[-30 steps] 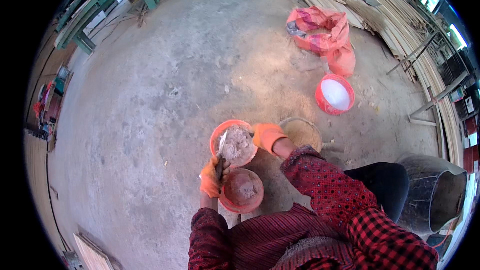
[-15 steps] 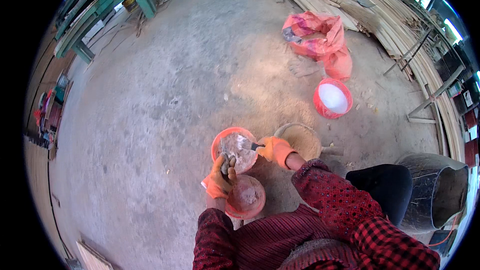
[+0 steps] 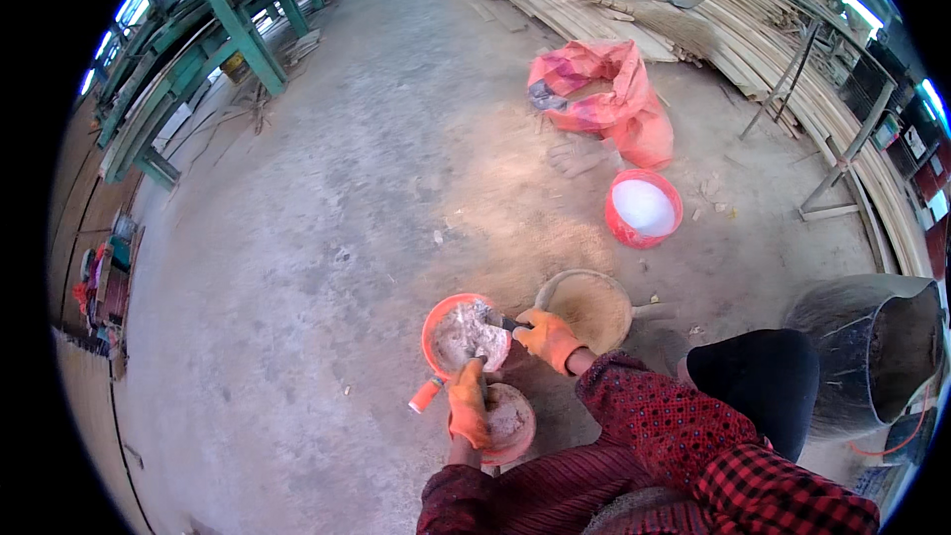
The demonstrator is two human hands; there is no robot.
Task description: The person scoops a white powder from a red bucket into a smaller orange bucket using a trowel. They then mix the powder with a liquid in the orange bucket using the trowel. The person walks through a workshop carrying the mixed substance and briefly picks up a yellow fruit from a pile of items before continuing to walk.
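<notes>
My right hand point(image 3: 548, 339), in an orange glove, grips a putty knife point(image 3: 515, 324) by its dark handle. Its blade end reaches into an orange pan point(image 3: 429, 342) holding whitish-grey paste point(image 3: 480, 340). The pan's stubby orange handle point(image 3: 426, 394) points toward the lower left. At the pan's near rim is my left hand point(image 3: 469, 404), also orange-gloved, its fingers closed and pointing toward the paste; what they hold is unclear. Below that hand stands a second reddish bowl point(image 3: 519, 451) with pale residue, partly covered by the hand.
A round container of tan powder point(image 3: 591, 307) stands beside my right hand. Farther off are a red tub of white material point(image 3: 644, 208), a crumpled pink sack point(image 3: 624, 104) and a glove point(image 3: 582, 156). Long boards and a broom point(image 3: 679, 25) lie far right; a black barrel point(image 3: 852, 362) stands near right.
My left hand has turned over and dropped toward the pan's near rim, uncovering the pan's handle. The putty knife's blade now sits at the paste's right side. The view has shifted slightly.
</notes>
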